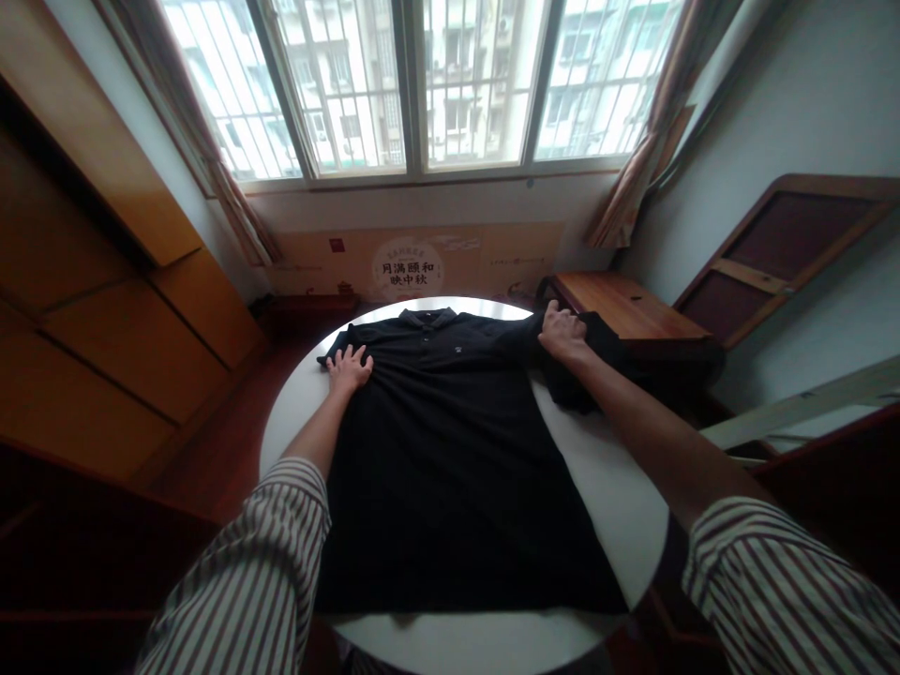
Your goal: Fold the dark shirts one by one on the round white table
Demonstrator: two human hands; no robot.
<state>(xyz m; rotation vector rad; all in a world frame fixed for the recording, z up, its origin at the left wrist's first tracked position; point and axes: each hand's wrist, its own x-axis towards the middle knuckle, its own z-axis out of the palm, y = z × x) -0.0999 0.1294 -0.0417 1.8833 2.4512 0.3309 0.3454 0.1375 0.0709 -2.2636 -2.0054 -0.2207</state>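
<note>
A black polo shirt point(450, 469) lies front up on a round white table point(288, 403), its collar at the far edge and its hem near me. Small buttons and a small light chest mark show on it. My left hand point(350, 367) rests on the sleeve at the left with its fingers spread, and creases run from there across the chest. At the right sleeve, my right hand point(562, 331) has its fingers curled on the black fabric. Under and beside that hand is more bunched dark cloth point(580, 375); where it meets the sleeve I cannot make out.
Behind the table's right side stands a wooden desk point(633, 305). A wooden-framed panel point(780, 244) leans on the right wall. Wooden cabinets point(127, 366) line the left. A printed cardboard panel point(492, 258) is below the barred window point(471, 84).
</note>
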